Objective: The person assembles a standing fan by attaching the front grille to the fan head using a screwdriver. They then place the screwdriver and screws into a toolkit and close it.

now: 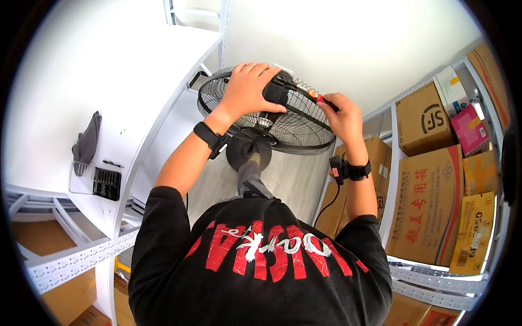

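Observation:
A black pedestal fan (307, 126) stands in front of me, its round wire cage tilted and its round base (234, 155) on the floor. My left hand (247, 91) grips the dark motor housing (276, 93) at the back of the cage, with the thumb along its near side. In my right hand (345, 117) is a screwdriver (321, 99) with a red and black handle, fingers closed round it. Its shaft points left toward the housing, close above the cage's rim. Where the tip ends I cannot make out.
At left, a white tabletop (147, 60) bears a grey cloth (87, 142), a black case of bits (106, 183) and a small dark rod (112, 163). Metal shelving (395, 133) on the right holds several cardboard boxes (424, 206). My foot is beside the fan's base.

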A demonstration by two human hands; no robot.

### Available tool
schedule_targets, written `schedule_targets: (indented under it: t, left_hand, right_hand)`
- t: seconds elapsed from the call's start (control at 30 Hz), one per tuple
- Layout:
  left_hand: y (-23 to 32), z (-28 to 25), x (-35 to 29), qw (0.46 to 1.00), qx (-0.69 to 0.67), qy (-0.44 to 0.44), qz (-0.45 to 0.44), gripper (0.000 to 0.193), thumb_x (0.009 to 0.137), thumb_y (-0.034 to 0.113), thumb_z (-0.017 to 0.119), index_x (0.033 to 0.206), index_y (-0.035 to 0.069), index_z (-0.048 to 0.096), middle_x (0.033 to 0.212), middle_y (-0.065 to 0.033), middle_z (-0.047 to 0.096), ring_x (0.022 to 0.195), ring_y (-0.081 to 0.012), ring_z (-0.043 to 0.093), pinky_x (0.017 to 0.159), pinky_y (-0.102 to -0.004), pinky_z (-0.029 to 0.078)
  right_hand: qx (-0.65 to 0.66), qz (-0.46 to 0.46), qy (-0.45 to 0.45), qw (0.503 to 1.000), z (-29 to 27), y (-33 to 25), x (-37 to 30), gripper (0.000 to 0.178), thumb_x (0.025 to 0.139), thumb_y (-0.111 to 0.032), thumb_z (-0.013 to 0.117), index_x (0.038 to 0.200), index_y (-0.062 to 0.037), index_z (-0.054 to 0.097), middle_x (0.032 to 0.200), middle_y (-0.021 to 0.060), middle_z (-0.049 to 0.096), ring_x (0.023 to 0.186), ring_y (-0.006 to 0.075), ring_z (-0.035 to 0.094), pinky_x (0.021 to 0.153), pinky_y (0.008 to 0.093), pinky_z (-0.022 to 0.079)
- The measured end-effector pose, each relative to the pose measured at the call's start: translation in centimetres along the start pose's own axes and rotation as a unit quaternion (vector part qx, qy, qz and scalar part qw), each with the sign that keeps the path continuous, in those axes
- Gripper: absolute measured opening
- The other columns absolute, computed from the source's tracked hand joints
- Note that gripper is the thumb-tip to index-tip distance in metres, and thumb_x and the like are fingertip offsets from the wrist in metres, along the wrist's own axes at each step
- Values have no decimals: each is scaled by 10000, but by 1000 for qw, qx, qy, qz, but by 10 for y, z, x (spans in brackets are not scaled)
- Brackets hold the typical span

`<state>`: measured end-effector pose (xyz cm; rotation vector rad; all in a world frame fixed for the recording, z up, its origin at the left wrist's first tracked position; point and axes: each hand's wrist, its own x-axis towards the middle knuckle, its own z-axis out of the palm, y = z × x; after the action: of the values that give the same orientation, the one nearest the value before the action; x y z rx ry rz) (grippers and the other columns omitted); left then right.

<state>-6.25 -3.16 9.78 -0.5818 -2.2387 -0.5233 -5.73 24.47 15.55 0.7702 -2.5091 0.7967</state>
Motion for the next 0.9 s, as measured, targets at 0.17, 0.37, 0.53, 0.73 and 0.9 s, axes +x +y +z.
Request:
schedule_targets:
  t: [0.17, 0.37, 0.53, 0.73, 0.9]
  left_hand:
    - [-8, 21, 39, 999, -10, -21, -39, 866, 645, 670, 826, 1232, 54, 663, 1191, -115, 689, 1146, -336, 627, 1026, -456, 440]
    - [-32, 40, 93, 999, -21, -24, -23, 811, 656, 693, 822, 1109, 30, 704, 1022, -135, 737, 970, -347, 696, 877, -433, 529]
    - [-55, 57, 134, 991, -57, -112, -53, 771, 659, 677, 832, 1065, 31, 723, 966, -160, 743, 908, -366, 711, 811, -414, 566]
    - [-61, 58, 142, 986, -101, -132, -3, 812, 625, 658, 849, 1092, 7, 713, 1073, -175, 731, 1022, -388, 680, 912, -439, 532]
    - [-47, 41, 119, 988, -106, -113, -9, 809, 627, 638, 848, 1143, 36, 685, 1103, -130, 710, 1087, -354, 648, 999, -456, 457]
  right_hand:
    - [28, 66, -44, 996, -8, 30, 48, 216, 891, -234, 778, 952, -29, 747, 740, 145, 674, 624, 248, 620, 608, 340, 493]
    - [105, 88, -90, 986, -7, 90, 107, 255, 923, -253, 759, 938, 1, 749, 658, 30, 630, 609, 101, 539, 576, 292, 445]
    - [190, 163, -175, 952, -16, 114, 152, 233, 955, -237, 729, 916, -8, 737, 640, -21, 596, 555, 59, 464, 514, 244, 364]
    - [308, 235, -333, 859, -33, 134, 164, 288, 1024, -324, 641, 895, -74, 701, 612, -48, 573, 443, 19, 361, 398, 222, 235]
    - [129, 66, -173, 974, -23, 97, 120, 266, 830, -129, 823, 970, -29, 621, 786, 42, 645, 729, 153, 583, 658, 330, 493]
